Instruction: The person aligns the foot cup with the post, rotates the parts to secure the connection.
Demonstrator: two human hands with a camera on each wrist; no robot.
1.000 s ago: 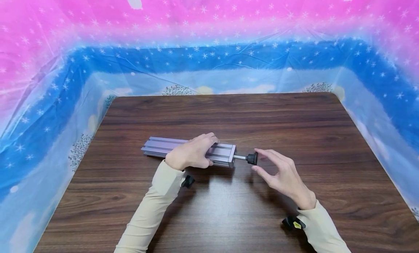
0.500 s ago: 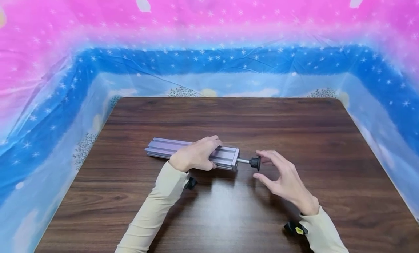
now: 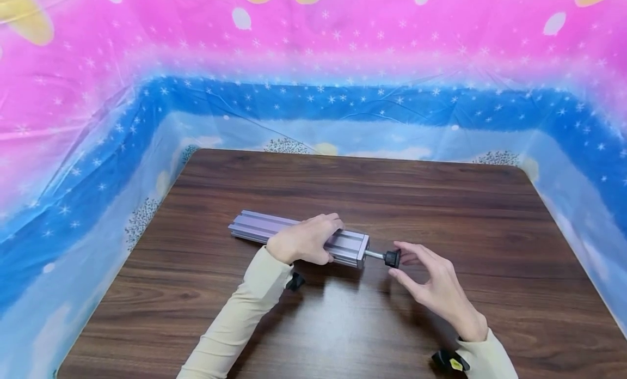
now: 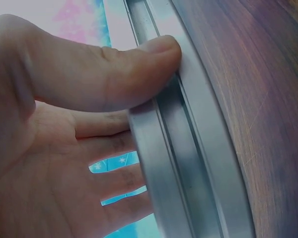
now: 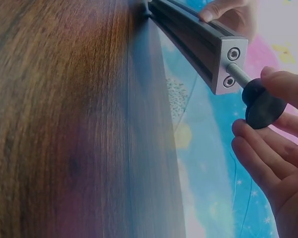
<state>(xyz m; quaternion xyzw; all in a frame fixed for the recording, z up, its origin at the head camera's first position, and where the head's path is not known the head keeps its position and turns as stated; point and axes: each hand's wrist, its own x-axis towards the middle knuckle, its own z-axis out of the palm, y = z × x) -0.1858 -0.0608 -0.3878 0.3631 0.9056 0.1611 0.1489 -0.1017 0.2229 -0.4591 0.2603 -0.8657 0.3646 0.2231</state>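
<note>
An aluminium extrusion profile point(image 3: 262, 225) lies slantwise over the table, slotted along its sides. My left hand point(image 3: 307, 239) grips it from above near its right end; in the left wrist view the thumb point(image 4: 149, 64) presses along a slot. A levelling foot point(image 3: 392, 258) sticks out of the profile's end plate on a threaded steel stud point(image 5: 240, 74), its round black base outward. My right hand point(image 3: 438, 281) pinches that black base, thumb on one side and fingertips on the other. Two screw heads point(image 5: 233, 53) flank the stud on the end plate.
The dark wood-grain table point(image 3: 416, 199) extends around both hands. A pink and blue snowflake-patterned cloth point(image 3: 313, 101) hangs behind it and along both sides. Black wrist-worn devices point(image 3: 449, 361) sit under both sleeves.
My right thumb, apart from the foot half a second ago, has closed in on its black base. The left hand keeps its grip on the profile. The head view has shifted slightly.
</note>
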